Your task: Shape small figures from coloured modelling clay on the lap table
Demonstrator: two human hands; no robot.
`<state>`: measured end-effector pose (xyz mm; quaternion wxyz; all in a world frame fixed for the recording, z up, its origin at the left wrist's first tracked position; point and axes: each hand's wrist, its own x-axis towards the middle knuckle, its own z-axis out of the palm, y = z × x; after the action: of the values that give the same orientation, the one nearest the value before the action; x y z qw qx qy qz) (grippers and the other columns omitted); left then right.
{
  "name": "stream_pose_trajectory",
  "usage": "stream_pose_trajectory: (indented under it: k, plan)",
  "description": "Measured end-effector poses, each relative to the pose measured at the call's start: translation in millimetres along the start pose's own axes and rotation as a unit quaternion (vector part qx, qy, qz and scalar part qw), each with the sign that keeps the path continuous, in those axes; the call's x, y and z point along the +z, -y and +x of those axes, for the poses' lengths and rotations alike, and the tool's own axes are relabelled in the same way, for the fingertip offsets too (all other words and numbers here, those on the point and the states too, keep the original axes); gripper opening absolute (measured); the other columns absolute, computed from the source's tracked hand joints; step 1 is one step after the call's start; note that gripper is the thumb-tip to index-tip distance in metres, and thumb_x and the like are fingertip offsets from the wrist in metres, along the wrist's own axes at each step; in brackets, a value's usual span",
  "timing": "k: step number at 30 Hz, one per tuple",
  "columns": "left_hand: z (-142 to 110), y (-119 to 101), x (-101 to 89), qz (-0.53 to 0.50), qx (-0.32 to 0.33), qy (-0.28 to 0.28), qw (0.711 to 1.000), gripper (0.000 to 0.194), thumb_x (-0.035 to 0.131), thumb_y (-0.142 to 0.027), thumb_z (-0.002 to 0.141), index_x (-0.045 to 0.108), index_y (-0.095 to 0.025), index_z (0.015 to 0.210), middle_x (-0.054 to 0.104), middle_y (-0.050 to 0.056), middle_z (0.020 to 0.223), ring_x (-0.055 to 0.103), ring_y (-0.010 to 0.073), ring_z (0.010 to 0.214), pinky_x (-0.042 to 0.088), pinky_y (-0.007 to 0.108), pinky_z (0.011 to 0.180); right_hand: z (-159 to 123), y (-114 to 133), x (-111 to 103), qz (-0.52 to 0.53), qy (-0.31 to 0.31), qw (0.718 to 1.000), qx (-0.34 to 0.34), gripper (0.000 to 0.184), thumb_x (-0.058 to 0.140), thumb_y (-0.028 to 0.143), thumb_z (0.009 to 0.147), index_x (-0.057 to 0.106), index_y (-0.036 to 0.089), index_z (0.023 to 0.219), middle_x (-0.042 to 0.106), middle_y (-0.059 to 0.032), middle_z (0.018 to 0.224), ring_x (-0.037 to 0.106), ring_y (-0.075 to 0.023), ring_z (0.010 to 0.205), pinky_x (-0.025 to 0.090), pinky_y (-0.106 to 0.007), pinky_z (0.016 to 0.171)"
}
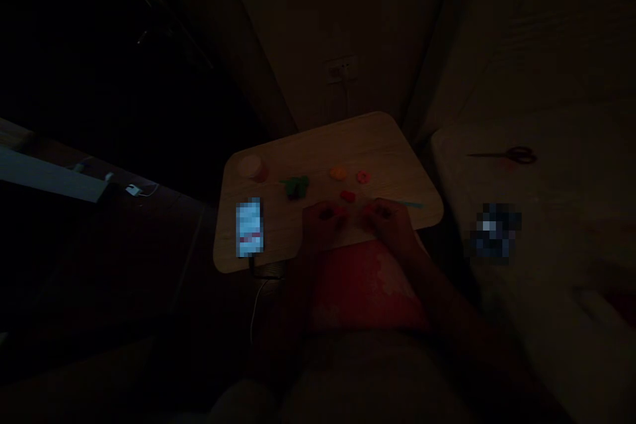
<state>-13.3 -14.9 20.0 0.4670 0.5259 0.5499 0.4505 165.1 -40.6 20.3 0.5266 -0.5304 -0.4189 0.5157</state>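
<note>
The scene is very dark. Over the near edge of a small wooden table [278, 238], my left hand [322, 220] is closed, its fingertips pinching what looks like a small red piece [341, 211]. Facing it, my right hand [390, 220] is closed in a similar pinch, with another small red piece [368, 209] at its fingertips. The hands are apart. Just beyond them lies a red lump [348, 196]. Farther back sit an orange lump [338, 173] and a pinkish-red, flower-like ring [362, 177]. To the left is a green, leafy-looking piece [297, 187].
A pale round tub [253, 167] stands at the table's back left, with a lit phone [249, 227] nearer me. A thin blue strip [410, 204] lies beside my right hand. Scissors [519, 155] rest on the pale surface at right. A wall socket [342, 69] is behind.
</note>
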Motion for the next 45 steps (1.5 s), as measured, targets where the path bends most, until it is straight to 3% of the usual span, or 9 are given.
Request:
stream_pose_trajectory:
  k: [5, 9, 13, 19, 23, 28, 35, 39, 45]
  plan:
    - [3.3, 2.8, -1.0, -0.007, 0.04, 0.007, 0.999, 0.025, 0.066, -0.038, 0.093, 0.079, -0.018, 0.089, 0.065, -0.001, 0.059, 0.053, 0.0115, 0.048, 0.042, 0.023, 0.046, 0.9, -1.1, -1.9, -0.012, 0.02, 0.999, -0.04, 0.033, 0.066, 0.047, 0.088, 0.08, 0.018, 0.09, 0.066, -0.0013, 0.06, 0.058, -0.0153, 0.051, 0.045, -0.027, 0.049]
    - [8.5, 5.6, -3.4, 0.03, 0.119, 0.016, 0.992, 0.035, 0.058, -0.046, 0.101, 0.081, -0.019, 0.098, 0.073, 0.004, 0.077, 0.064, 0.0148, 0.063, 0.054, 0.027, 0.062, 2.0, -4.4, -4.5, -0.016, 0.024, 0.997, -0.074, 0.036, 0.061, 0.046, 0.093, 0.08, 0.019, 0.109, 0.071, -0.0034, 0.073, 0.06, -0.0158, 0.058, 0.048, -0.028, 0.054]
    - [9.1, 5.4, -4.7, 0.049, 0.149, 0.014, 0.987, 0.025, 0.069, -0.039, 0.094, 0.083, -0.02, 0.1, 0.081, 0.008, 0.098, 0.073, 0.02, 0.087, 0.06, 0.032, 0.083, 3.1, -6.8, -4.8, -0.026, 0.026, 0.996, -0.076, 0.03, 0.07, 0.043, 0.087, 0.082, 0.02, 0.102, 0.078, -0.007, 0.084, 0.069, -0.0205, 0.071, 0.056, -0.032, 0.066]
    - [4.2, 3.2, -1.8, 0.04, 0.063, -0.028, 0.997, 0.009, 0.08, -0.026, 0.077, 0.083, -0.018, 0.081, 0.081, 0.005, 0.083, 0.074, 0.0196, 0.076, 0.059, 0.03, 0.072, 1.1, -5.3, -1.5, -0.034, 0.019, 0.999, -0.02, 0.019, 0.083, 0.036, 0.069, 0.076, 0.02, 0.075, 0.077, -0.0057, 0.069, 0.07, -0.0217, 0.062, 0.054, -0.03, 0.058]
    - [3.8, 0.7, -1.7, 0.061, 0.026, -0.057, 0.996, 0.012, 0.081, -0.029, 0.075, 0.079, -0.017, 0.073, 0.075, 0.001, 0.068, 0.066, 0.0156, 0.063, 0.051, 0.024, 0.059, -1.4, 0.0, -1.2, -0.045, 0.044, 0.998, -0.027, 0.025, 0.075, 0.043, 0.079, 0.071, 0.021, 0.07, 0.07, -0.0025, 0.06, 0.063, -0.0179, 0.055, 0.048, -0.028, 0.053]
    - [5.7, -0.9, -6.1, 0.088, 0.048, -0.05, 0.994, 0.022, 0.066, -0.032, 0.092, 0.083, -0.019, 0.092, 0.069, -0.001, 0.065, 0.061, 0.0141, 0.061, 0.049, 0.024, 0.061, -2.2, 2.1, -2.5, -0.094, 0.056, 0.992, -0.069, 0.046, 0.055, 0.049, 0.096, 0.063, 0.021, 0.06, 0.059, -0.0004, 0.053, 0.052, -0.0142, 0.05, 0.04, -0.026, 0.05]
    - [10.9, 9.1, -9.8, 0.103, 0.151, 0.003, 0.983, 0.024, 0.06, -0.026, 0.097, 0.082, -0.02, 0.104, 0.079, 0.006, 0.094, 0.07, 0.0189, 0.085, 0.055, 0.031, 0.083, 2.9, -6.1, -2.8, -0.113, 0.028, 0.986, -0.116, 0.023, 0.067, 0.041, 0.087, 0.08, 0.022, 0.085, 0.079, -0.0066, 0.085, 0.069, -0.0205, 0.072, 0.054, -0.031, 0.066]
    - [10.1, 10.6, -8.4, 0.102, 0.166, 0.012, 0.981, 0.022, 0.062, -0.026, 0.097, 0.08, -0.02, 0.109, 0.08, 0.008, 0.11, 0.073, 0.0213, 0.101, 0.056, 0.034, 0.095, 4.0, -11.0, -1.2, -0.07, 0.036, 0.993, -0.092, 0.026, 0.071, 0.039, 0.083, 0.08, 0.021, 0.099, 0.08, -0.0072, 0.088, 0.07, -0.02, 0.07, 0.057, -0.033, 0.064]
    - [10.7, 8.7, -7.2, 0.178, 0.165, -0.023, 0.97, 0.011, 0.068, -0.021, 0.09, 0.074, -0.018, 0.099, 0.078, 0.008, 0.103, 0.071, 0.0217, 0.096, 0.057, 0.036, 0.091, 4.2, -12.5, 1.4, -0.057, 0.033, 0.995, -0.075, 0.02, 0.079, 0.034, 0.077, 0.077, 0.021, 0.092, 0.079, -0.0062, 0.089, 0.072, -0.0204, 0.076, 0.059, -0.032, 0.069]
